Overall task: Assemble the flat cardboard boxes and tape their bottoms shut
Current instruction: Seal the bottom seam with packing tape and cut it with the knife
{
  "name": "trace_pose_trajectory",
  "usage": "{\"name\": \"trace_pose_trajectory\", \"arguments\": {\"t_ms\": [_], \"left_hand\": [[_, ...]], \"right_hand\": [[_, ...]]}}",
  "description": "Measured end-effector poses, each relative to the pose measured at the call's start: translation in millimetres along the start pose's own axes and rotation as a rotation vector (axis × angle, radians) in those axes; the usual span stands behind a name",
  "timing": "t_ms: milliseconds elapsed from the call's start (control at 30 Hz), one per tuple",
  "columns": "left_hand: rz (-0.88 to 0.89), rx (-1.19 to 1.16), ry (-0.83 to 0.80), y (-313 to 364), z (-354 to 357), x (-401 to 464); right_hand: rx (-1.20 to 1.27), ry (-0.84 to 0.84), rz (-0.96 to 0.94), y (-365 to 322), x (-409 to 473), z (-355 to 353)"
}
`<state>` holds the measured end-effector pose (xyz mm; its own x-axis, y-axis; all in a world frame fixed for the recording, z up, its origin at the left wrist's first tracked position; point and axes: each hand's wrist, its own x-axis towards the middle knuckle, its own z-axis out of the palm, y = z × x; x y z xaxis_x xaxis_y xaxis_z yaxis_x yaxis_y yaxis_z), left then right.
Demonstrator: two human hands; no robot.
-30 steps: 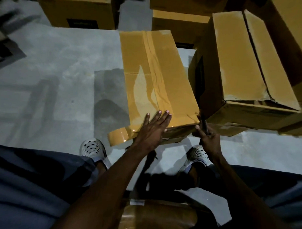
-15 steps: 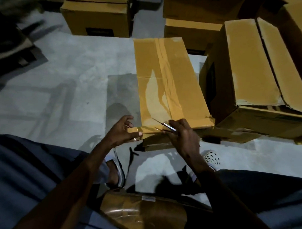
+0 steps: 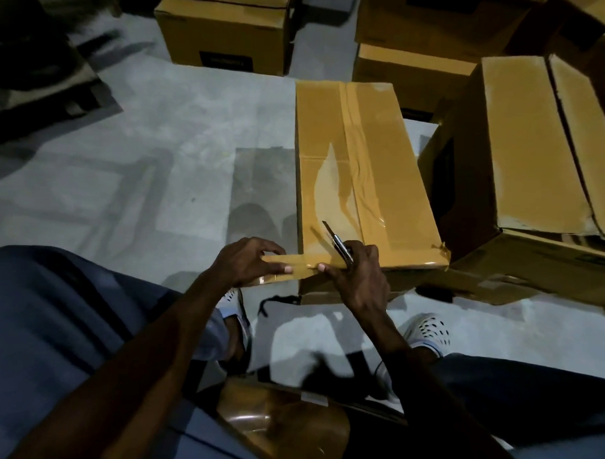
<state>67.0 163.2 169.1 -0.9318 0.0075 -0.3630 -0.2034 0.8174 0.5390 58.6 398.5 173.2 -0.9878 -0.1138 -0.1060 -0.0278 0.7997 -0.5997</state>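
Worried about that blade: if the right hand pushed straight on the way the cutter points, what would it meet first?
Probably the taped box: the right hand aims the cutter up-left, low over its top; height unclear.

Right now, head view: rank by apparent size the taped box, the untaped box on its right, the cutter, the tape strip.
1. untaped box, partly cut off by the frame
2. taped box, nearly alike, so unsure
3. tape strip
4. cutter, partly hidden in the right hand
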Motion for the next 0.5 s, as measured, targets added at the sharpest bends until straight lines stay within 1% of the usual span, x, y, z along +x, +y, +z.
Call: {"name": "trace_pose_trajectory", "arguments": {"t_ms": [100, 167, 200, 267, 333, 433, 500], "left_hand": [[0.035, -0.100, -0.010, -6.0, -0.8, -2.6], [0.054, -0.111, 0.011, -4.9, 0.7, -2.9], [0.059, -0.099, 0.021, -4.4, 1.4, -3.5], [0.062, -0.070, 0.040, -2.5, 2.0, -5.2], [0.054, -0.051, 0.065, -1.1, 3.3, -5.7], [0.055, -0.039, 0.087, 0.8, 4.7, -5.7], [0.052, -0.045, 0.090, 1.4, 4.5, -6.2]], "right_hand": [[0.064, -0.028, 0.050, -10.5, -2.0, -2.6], [0.125, -0.054, 0.061, -19.9, -7.7, -3.9], [0.141, -0.094, 0.065, -23.9, -12.0, -3.0], [0.112, -0.185, 0.045, -31.3, -23.1, -1.1], [0.073, -0.235, -0.013, -33.9, -33.0, 3.7], [0.038, -0.258, -0.074, -36.9, -44.6, 10.1], [0.019, -0.270, -0.066, -41.7, -47.0, 14.3]]}}
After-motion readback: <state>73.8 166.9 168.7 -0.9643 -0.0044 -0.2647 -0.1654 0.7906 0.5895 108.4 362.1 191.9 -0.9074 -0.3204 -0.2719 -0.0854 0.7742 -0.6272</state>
